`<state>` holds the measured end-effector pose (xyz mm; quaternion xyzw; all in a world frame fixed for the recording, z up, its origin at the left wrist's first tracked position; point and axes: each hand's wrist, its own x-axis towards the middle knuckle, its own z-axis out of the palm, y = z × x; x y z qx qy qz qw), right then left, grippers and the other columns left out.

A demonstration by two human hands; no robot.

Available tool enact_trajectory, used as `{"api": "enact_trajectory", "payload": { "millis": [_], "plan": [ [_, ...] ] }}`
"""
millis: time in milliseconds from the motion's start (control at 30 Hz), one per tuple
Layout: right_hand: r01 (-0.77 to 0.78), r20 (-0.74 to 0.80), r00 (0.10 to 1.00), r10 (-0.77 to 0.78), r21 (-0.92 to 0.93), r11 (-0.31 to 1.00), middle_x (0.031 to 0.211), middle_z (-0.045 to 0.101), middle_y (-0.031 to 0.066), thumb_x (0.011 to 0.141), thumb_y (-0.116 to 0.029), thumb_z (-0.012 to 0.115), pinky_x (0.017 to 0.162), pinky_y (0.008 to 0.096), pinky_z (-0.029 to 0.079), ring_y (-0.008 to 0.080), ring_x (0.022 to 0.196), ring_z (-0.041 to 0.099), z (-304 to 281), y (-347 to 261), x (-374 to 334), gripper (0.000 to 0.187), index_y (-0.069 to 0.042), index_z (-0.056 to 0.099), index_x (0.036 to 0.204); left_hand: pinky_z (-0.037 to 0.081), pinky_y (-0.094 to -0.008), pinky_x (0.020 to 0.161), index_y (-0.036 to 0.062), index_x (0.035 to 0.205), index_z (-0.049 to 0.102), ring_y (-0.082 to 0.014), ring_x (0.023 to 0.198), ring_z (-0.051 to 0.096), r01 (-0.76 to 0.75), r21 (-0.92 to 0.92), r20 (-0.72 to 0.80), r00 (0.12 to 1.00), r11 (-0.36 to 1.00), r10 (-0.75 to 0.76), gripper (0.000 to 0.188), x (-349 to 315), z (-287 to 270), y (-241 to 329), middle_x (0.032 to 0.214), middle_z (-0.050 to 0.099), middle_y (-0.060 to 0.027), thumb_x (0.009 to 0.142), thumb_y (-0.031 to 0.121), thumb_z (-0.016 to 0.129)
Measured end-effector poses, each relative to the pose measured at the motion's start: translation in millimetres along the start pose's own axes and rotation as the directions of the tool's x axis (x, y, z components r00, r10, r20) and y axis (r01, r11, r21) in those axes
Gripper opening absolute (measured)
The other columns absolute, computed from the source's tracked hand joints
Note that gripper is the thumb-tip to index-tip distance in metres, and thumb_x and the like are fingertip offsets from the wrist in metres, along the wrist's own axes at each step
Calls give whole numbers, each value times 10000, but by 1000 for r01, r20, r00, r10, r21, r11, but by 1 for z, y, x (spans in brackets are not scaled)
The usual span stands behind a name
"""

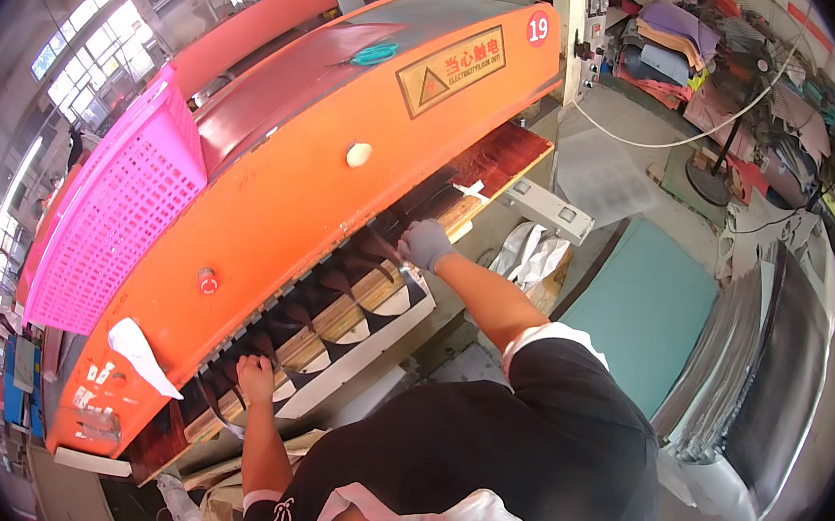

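Note:
Under the long orange press point(291, 218) lies a dark sheet point(338, 280) with curved cut-outs, and pale board shows through its gaps. My bare left hand point(255, 379) is closed at the sheet's near left end, where a narrow dark strip runs beside the fingers. In a grey glove, my right hand point(426, 244) closes on the sheet's far right part, close to the press's lower edge. Its fingertips are partly hidden against the dark material. A white-edged board point(368, 351) runs along the front of the sheet, between my hands and my body.
A pink plastic basket point(126, 207) and turquoise-handled scissors point(374, 53) rest on the press. A reddish-brown board point(508, 154) sticks out at its right end. To my right are stacked green sheets point(640, 302) and black sheets point(779, 366). Coloured scraps point(675, 44) pile up behind.

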<state>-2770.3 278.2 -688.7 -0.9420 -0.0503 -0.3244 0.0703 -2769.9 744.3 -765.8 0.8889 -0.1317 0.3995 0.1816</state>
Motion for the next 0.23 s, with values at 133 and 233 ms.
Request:
{"api": "enact_trajectory", "payload": {
  "millis": [133,233],
  "plan": [
    [-77,116,990,86,-74,994,838,664,106,849,-333,435,748,413,472,274,798,632,-15,-9,-12,363,-126,715,746,426,-478,792,-14,751,592,-393,867,531,61,-24,95,994,998,-58,262,-11,-17,14,821,560,-207,828,226,524],
    [26,298,954,30,-181,983,860,689,41,855,-469,480,783,451,478,228,921,628,-39,-10,-26,395,-176,723,747,425,-474,807,1,763,594,-382,879,536,32,-14,149,988,999,-30,251,-23,-32,25,860,565,-214,831,228,512]
  ]
}}
